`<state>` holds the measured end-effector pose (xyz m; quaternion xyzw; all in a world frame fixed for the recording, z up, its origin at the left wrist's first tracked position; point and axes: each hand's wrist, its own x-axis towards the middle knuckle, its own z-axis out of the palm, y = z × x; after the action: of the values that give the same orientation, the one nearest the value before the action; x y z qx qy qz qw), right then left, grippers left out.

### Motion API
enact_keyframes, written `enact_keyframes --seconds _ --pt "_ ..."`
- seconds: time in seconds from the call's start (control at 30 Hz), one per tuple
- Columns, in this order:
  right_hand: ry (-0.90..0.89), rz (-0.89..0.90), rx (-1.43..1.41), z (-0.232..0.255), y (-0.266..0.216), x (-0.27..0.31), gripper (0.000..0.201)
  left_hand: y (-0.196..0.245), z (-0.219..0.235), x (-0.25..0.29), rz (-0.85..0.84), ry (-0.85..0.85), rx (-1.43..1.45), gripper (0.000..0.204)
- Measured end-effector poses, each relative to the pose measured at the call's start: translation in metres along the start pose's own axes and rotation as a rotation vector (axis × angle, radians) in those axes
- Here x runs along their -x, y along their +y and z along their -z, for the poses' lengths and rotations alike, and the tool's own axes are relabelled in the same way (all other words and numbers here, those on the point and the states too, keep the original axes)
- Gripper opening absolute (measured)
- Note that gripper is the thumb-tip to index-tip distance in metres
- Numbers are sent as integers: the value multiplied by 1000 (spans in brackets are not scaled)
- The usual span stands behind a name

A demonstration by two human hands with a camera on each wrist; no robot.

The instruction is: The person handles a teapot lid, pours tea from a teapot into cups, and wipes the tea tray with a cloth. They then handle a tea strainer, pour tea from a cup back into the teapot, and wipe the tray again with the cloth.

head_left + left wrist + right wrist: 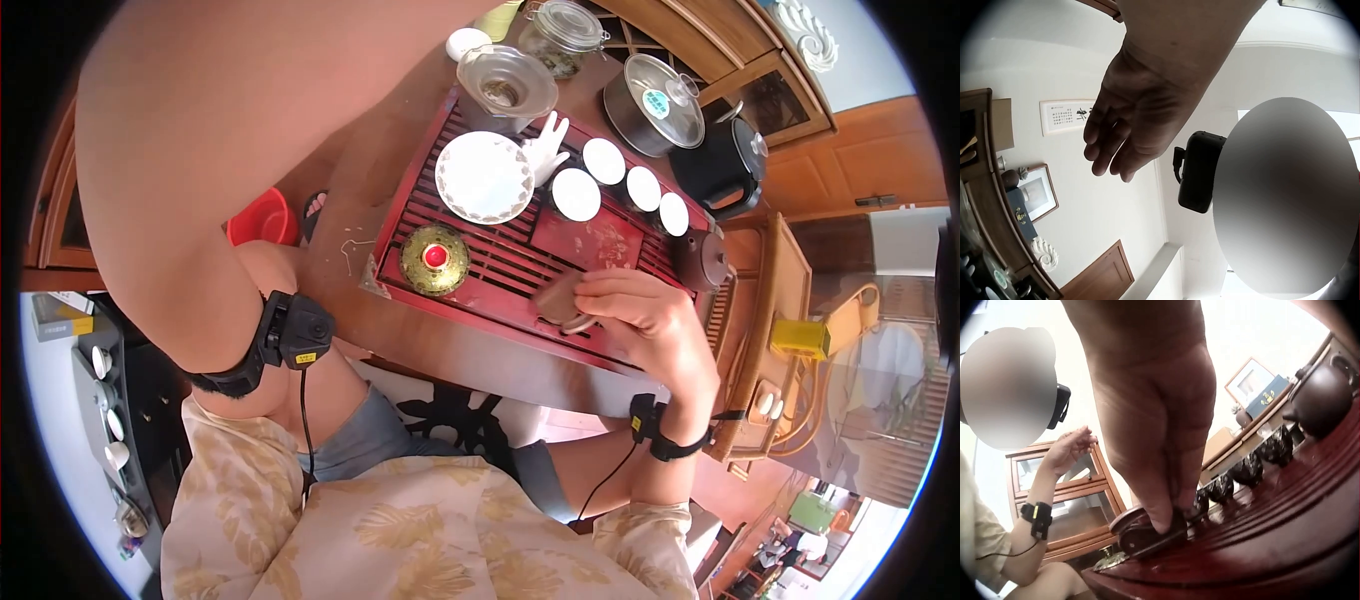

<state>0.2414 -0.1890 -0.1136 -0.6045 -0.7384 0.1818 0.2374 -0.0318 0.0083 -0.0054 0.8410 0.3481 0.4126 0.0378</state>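
Note:
My right hand (650, 320) pinches flat brown coaster-like pieces (558, 298) at the near side of the red tea tray (455, 310). In the right wrist view, the thumb presses against these dark rounded pieces (1147, 540), low over the tray; the hand hides part of them. My left hand (1138, 115) is raised near head height, holding nothing, its fingers loosely bent. The head view shows only the left arm. On the tray stand a gold-green lidded bowl (435, 278), a white patterned dish (485, 178), several small cups (576, 195) and a dark brown teapot (700, 260).
A white hand-shaped ornament (546, 150) stands among the cups and dish. Behind the tray are a glass bowl (520, 95), a lidded glass jar (560, 40), a glass-lidded pot (650, 110) and a black kettle (720, 170). A red bucket (262, 215) sits below the table, left.

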Motion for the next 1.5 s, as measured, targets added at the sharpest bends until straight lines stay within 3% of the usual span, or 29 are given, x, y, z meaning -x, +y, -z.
enact_keyframes --seconds 0.07,0.23,0.33,0.37,0.47,0.8,0.9,1.0,1.23,1.33,1.4,1.5 --pt "-24 -93 -14 12 -1 12 27 -2 2 1 -10 -11 -8 21" --pt "218 -138 55 14 -22 -8 15 6 0 -5 -76 -63 -9 23" --pt "232 -121 -47 2 -27 -19 15 12 -2 -10 -123 -106 -10 25" --pt "194 -69 -70 -5 -16 -16 22 13 -1 -9 -135 -118 -14 25" --pt "115 -282 -361 -13 -27 -17 32 26 -6 -16 -162 -159 -26 26" --pt "67 -121 -218 -27 -7 -12 48 47 -15 -27 -264 -268 -54 32" --pt "46 -194 -291 -23 -8 -10 48 48 -15 -29 -295 -292 -67 33" --pt "-2 -339 -256 -15 -4 -2 47 36 -9 -28 -321 -311 -83 35" --pt "-41 -429 -163 20 9 19 44 10 4 -28 -369 -352 -126 38" --pt "62 -375 -288 16 8 17 43 -5 9 -26 -398 -372 -139 40" --pt "32 -336 -328 9 4 10 42 -90 38 -21 -422 -386 -144 41" --pt "-48 -286 -353 2 1 1 41 -64 28 -27 -463 -410 -148 43"
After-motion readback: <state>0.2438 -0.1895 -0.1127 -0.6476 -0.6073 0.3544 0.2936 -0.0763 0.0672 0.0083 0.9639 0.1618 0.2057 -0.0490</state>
